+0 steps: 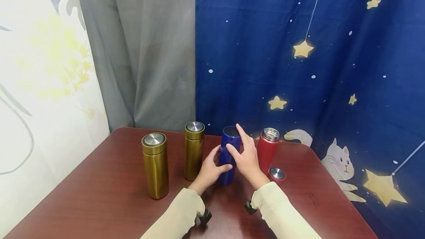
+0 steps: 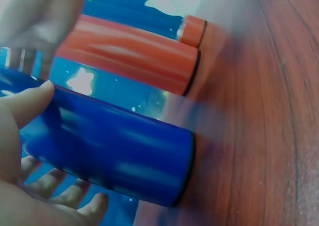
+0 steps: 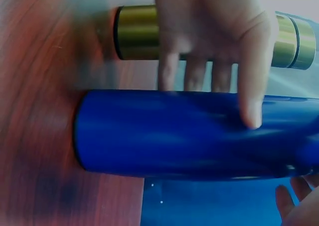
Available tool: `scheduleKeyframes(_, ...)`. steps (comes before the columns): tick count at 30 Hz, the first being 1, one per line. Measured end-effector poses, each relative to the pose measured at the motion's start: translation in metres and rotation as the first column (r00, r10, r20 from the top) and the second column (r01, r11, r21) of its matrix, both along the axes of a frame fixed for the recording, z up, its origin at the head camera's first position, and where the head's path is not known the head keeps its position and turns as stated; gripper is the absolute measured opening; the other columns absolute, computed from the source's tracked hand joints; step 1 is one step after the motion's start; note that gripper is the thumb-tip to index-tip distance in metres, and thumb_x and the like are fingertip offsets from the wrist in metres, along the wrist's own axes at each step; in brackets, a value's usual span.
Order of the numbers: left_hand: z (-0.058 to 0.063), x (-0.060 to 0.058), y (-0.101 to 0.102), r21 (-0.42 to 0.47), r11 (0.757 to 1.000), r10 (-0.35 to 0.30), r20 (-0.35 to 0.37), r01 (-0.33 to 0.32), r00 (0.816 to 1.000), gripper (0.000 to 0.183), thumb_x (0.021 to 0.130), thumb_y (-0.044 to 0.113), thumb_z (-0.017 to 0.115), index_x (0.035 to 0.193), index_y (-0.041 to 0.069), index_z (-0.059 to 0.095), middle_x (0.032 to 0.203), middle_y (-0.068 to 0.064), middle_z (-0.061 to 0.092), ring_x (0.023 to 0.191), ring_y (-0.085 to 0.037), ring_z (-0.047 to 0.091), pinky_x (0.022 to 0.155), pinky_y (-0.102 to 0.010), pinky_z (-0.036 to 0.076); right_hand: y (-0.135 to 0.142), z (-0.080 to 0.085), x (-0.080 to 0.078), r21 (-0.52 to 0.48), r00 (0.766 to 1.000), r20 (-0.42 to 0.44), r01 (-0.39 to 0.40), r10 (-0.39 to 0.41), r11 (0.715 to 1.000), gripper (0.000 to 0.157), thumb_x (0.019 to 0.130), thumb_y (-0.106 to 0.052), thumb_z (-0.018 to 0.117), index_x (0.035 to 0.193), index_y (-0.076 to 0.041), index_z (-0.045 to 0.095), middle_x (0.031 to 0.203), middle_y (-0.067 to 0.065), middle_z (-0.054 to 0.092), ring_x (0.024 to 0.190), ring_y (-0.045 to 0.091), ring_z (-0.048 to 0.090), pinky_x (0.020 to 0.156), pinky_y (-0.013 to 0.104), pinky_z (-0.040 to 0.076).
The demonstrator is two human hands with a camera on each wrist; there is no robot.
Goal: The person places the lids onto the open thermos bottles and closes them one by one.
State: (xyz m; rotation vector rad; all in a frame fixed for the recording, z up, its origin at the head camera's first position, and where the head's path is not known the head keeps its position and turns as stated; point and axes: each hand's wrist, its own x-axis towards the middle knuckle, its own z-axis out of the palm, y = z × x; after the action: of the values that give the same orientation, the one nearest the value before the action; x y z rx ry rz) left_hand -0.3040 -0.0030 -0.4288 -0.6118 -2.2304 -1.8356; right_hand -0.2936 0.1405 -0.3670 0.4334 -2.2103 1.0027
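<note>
A blue thermos flask [image 1: 227, 174] stands upright on the table with its lid [image 1: 231, 132] on. My left hand [image 1: 210, 170] grips its body, thumb across the front; in the left wrist view the fingers [image 2: 75, 193] reach round the other side. Up at the lid is my right hand [image 1: 248, 159], its thumb on the front by the lid's seam and its index finger pointing up past the rim. Right fingertips [image 3: 285, 198] show beside the flask's upper end in the right wrist view; the rest of that hand is out of that frame.
Behind my right hand stands a red thermos flask [image 1: 268, 148] with its mouth uncovered, its lid [image 1: 277, 174] on the table in front. Two gold flasks with lids on, one nearer [image 1: 156, 174] and one farther [image 1: 193, 158], stand to the left. Curtains [image 1: 159, 54] hang behind the table [image 1: 109, 194].
</note>
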Motion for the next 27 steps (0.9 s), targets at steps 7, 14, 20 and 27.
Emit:
scheduleKeyframes(7, 0.008, 0.012, 0.0, 0.05, 0.994, 0.097, 0.007, -0.097, 0.995, 0.063, 0.072, 0.023, 0.07, 0.126, 0.018, 0.04, 0.124, -0.005, 0.045, 0.107, -0.025, 0.048, 0.085, -0.04, 0.04, 0.009, -0.006, 0.005, -0.04, 0.997, 0.042, -0.06, 0.062, 0.997, 0.068, 0.08, -0.04, 0.057, 0.136, -0.037, 0.018, 0.134, -0.011, 0.031, 0.115, 0.015, 0.039, 0.084, 0.047, 0.039)
scheduleKeyframes(14, 0.01, 0.017, 0.0, 0.104, 0.987, 0.124, -0.041, -0.119, 0.991, 0.058, 0.073, 0.023, 0.069, 0.124, 0.015, 0.042, 0.119, -0.009, 0.047, 0.101, -0.025, 0.052, 0.081, -0.039, 0.043, 0.017, -0.014, 0.01, -0.037, 0.992, 0.027, -0.122, 0.123, 0.992, 0.072, 0.079, -0.033, 0.06, 0.138, -0.028, 0.018, 0.13, -0.004, 0.037, 0.111, 0.016, 0.042, 0.086, 0.045, 0.038)
scheduleKeyframes(20, 0.012, 0.021, 0.001, 0.145, 0.981, 0.142, -0.081, -0.13, 0.986, 0.057, 0.073, 0.023, 0.069, 0.123, 0.012, 0.043, 0.115, -0.009, 0.048, 0.1, -0.025, 0.052, 0.081, -0.042, 0.043, 0.019, -0.014, 0.022, -0.047, 0.979, 0.019, -0.2, 0.201, 0.979, 0.075, 0.078, -0.022, 0.064, 0.138, -0.021, 0.018, 0.132, 0.005, 0.035, 0.115, 0.023, 0.039, 0.086, 0.045, 0.037)
scheduleKeyframes(27, 0.017, 0.032, 0.004, 0.225, 0.956, 0.213, -0.088, -0.189, 0.973, 0.045, 0.073, 0.013, 0.069, 0.114, 0.009, 0.05, 0.106, -0.015, 0.051, 0.093, -0.03, 0.054, 0.078, -0.044, 0.043, 0.025, -0.03, 0.026, -0.012, 0.973, 0.041, -0.228, 0.228, 0.974, 0.077, 0.076, -0.022, 0.065, 0.138, -0.017, 0.02, 0.132, 0.0, 0.036, 0.113, 0.024, 0.042, 0.086, 0.04, 0.039)
